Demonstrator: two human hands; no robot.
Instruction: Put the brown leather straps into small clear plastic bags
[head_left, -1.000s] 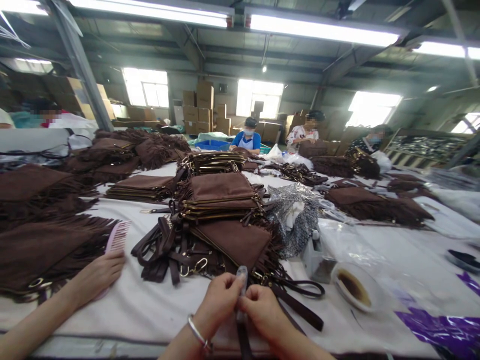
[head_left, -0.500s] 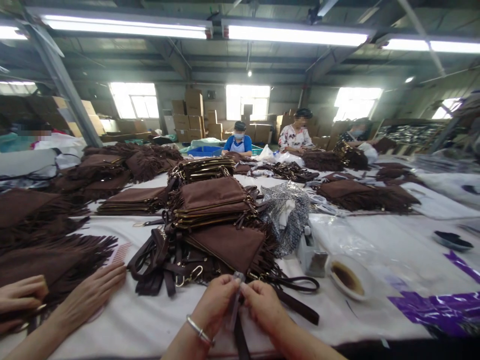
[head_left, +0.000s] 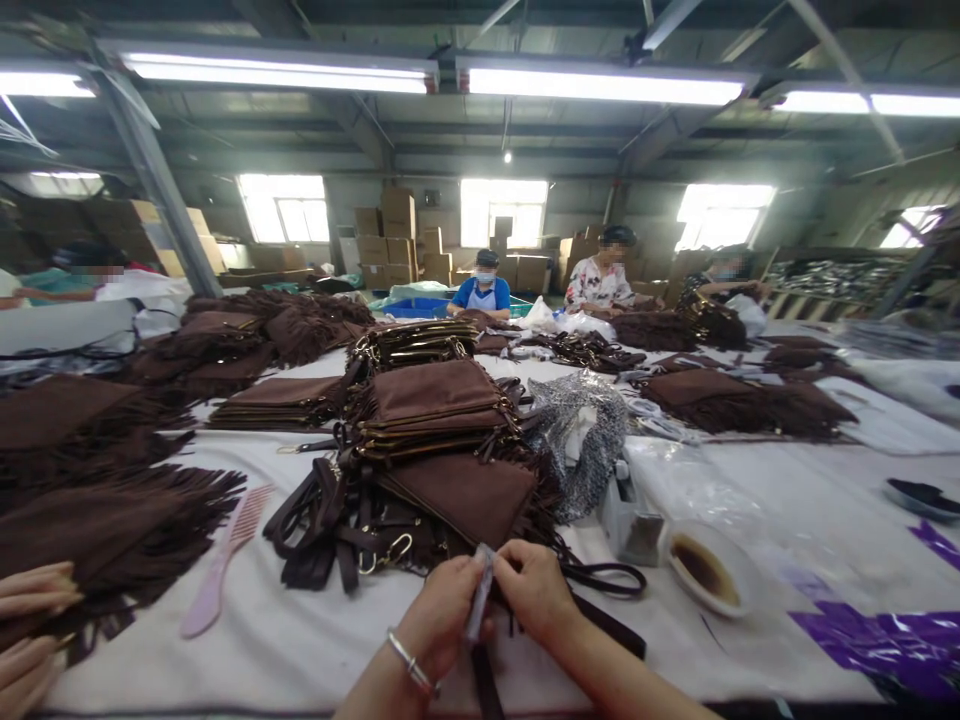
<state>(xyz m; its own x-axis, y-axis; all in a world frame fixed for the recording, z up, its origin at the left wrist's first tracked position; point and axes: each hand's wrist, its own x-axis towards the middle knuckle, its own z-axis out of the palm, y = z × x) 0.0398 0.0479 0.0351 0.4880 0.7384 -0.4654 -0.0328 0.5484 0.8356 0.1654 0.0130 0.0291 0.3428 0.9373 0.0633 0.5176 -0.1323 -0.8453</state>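
Note:
My left hand [head_left: 448,605], with a silver bangle at the wrist, grips a narrow piece of clear plastic wrap [head_left: 481,595]. Opposite it, my right hand [head_left: 536,590] pinches the upper part of the same wrap, its fingertips partly hidden. Out of the wrap's lower end hangs a dark brown strap [head_left: 488,682]. How far the strap reaches inside is hidden. Just beyond my hands lie a brown fringed bag [head_left: 472,495] and straps with gold clasps [head_left: 386,550]. Another strap [head_left: 611,625] passes behind my right wrist.
To the left, a co-worker's hands [head_left: 34,610] are at a fringed bag [head_left: 97,530] beside a pink comb [head_left: 225,560]. A stack of bags [head_left: 431,390] stands ahead. On the right are a metal box [head_left: 634,520], a bowl of brown liquid [head_left: 705,570] and purple plastic [head_left: 877,645].
The view has shifted slightly. My right hand has moved up along the wrap, which shows more plainly now. The co-worker's hand has drawn back left, leaving the pink comb on the table.

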